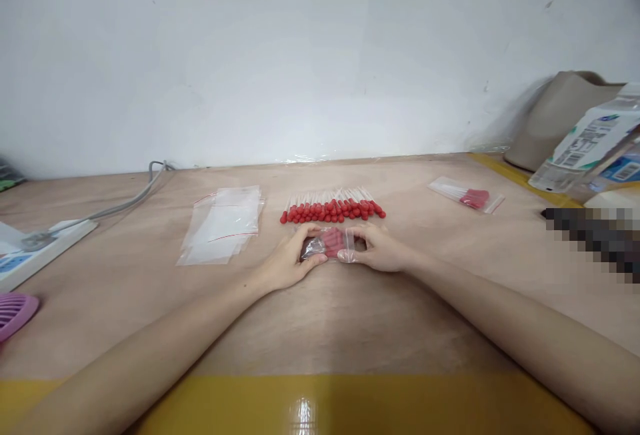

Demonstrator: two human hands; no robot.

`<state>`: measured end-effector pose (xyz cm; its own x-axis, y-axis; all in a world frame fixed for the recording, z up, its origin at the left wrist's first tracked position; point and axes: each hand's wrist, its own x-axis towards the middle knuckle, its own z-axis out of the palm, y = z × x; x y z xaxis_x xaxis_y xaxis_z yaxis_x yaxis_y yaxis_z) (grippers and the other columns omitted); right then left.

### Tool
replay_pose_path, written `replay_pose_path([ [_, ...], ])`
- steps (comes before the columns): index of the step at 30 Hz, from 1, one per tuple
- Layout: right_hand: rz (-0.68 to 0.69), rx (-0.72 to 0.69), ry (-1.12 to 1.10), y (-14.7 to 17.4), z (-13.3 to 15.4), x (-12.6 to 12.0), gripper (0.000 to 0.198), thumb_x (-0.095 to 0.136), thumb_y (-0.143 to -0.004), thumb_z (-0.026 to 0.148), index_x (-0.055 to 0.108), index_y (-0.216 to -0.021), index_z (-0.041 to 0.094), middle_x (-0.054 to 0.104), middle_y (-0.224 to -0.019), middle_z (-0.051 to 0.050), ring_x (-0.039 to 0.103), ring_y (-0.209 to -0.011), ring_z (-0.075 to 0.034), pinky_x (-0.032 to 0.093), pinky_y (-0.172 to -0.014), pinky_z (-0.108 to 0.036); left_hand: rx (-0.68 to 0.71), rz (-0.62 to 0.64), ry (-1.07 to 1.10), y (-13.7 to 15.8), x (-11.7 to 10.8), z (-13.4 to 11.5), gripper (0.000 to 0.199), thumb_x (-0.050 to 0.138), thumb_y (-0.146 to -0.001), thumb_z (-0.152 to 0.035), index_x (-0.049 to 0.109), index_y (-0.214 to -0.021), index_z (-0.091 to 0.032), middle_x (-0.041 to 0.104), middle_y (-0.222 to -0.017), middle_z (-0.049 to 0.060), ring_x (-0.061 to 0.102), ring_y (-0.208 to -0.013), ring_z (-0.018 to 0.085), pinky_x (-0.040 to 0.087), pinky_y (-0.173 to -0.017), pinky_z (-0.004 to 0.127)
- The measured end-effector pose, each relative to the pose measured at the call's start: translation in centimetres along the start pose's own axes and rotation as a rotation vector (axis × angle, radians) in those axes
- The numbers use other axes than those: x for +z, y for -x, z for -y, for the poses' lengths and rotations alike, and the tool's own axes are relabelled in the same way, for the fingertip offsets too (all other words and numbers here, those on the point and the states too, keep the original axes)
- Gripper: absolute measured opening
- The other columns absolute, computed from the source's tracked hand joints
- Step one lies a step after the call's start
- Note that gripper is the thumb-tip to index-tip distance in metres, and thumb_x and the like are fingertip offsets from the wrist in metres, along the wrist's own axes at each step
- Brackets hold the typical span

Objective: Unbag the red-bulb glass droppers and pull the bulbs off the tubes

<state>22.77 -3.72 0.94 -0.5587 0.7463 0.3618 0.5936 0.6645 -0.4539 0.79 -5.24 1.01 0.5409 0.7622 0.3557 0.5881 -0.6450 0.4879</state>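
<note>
Between my two hands lies a small clear zip bag (333, 243) with red-tipped sticks inside, low over the table. My left hand (293, 256) grips its left end, thumb in front and fingers behind. At the right end, by the bag's edge, my right hand (377, 248) holds it in the same way. Just beyond the hands is a row of loose white sticks with red round tips (333, 209), tips pointing toward me. A loose stack of flat clear zip bags (223, 225) rests to the left. Another filled bag (467, 195) lies at the right.
On the left are a power strip (50, 251) with a grey cable (120, 207) and a pink slotted object (17, 315). A plastic bottle (585, 145) and a beige container (555, 118) stand at the right. Yellow tape (320, 405) runs along the table's front edge.
</note>
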Motion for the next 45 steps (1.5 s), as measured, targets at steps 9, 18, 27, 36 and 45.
replay_pose_path([
  [9, -0.06, 0.157, -0.477, 0.5, -0.8, 1.6, 0.038, 0.069, -0.067, 0.037, 0.055, -0.097, 0.017, 0.063, -0.092, -0.006, 0.059, -0.081, -0.017, 0.047, -0.069, -0.031, -0.026, -0.009, 0.051, 0.2, -0.1, 0.0, 0.035, 0.056, -0.08, -0.029, 0.044, -0.112, -0.021, 0.057, -0.109, 0.004, 0.055, -0.098, 0.019, 0.045, -0.082, 0.034],
  [18, -0.066, 0.256, -0.385, 0.1, 0.3, 1.2, 0.028, 0.067, -0.068, 0.038, 0.062, -0.088, 0.019, 0.065, -0.084, -0.003, 0.059, -0.078, -0.018, 0.046, -0.071, -0.03, -0.044, 0.026, 0.033, 0.1, -0.4, -0.4, 0.03, 0.053, -0.081, -0.035, 0.048, -0.108, -0.022, 0.06, -0.102, 0.003, 0.057, -0.088, 0.018, 0.045, -0.076, 0.03],
  [27, -0.075, 0.181, -0.509, 0.1, 0.2, 1.4, 0.028, 0.064, -0.07, 0.036, 0.06, -0.091, 0.018, 0.064, -0.088, -0.003, 0.058, -0.083, -0.018, 0.045, -0.074, -0.03, -0.084, -0.002, 0.026, 0.3, -0.1, -0.1, 0.03, 0.054, -0.081, -0.033, 0.045, -0.107, -0.022, 0.056, -0.107, 0.003, 0.054, -0.095, 0.02, 0.042, -0.081, 0.034],
  [36, -0.055, 0.226, -0.49, -0.1, -0.4, 1.8, 0.022, 0.065, -0.069, 0.034, 0.057, -0.082, 0.018, 0.062, -0.076, 0.0, 0.057, -0.07, -0.014, 0.045, -0.066, -0.027, -0.072, 0.027, 0.054, 0.3, -0.1, 0.2, 0.036, 0.054, -0.081, -0.035, 0.043, -0.113, -0.023, 0.053, -0.113, 0.004, 0.05, -0.105, 0.021, 0.041, -0.087, 0.036],
  [45, 0.07, 0.266, -0.72, 0.0, -1.1, -0.2, 0.028, 0.066, -0.068, 0.033, 0.053, -0.087, 0.016, 0.06, -0.073, 0.0, 0.056, -0.065, -0.011, 0.045, -0.059, -0.024, -0.089, 0.038, 0.062, 0.2, -0.1, 0.3, 0.037, 0.054, -0.081, -0.038, 0.044, -0.114, -0.023, 0.054, -0.114, 0.004, 0.051, -0.104, 0.021, 0.042, -0.087, 0.036],
])
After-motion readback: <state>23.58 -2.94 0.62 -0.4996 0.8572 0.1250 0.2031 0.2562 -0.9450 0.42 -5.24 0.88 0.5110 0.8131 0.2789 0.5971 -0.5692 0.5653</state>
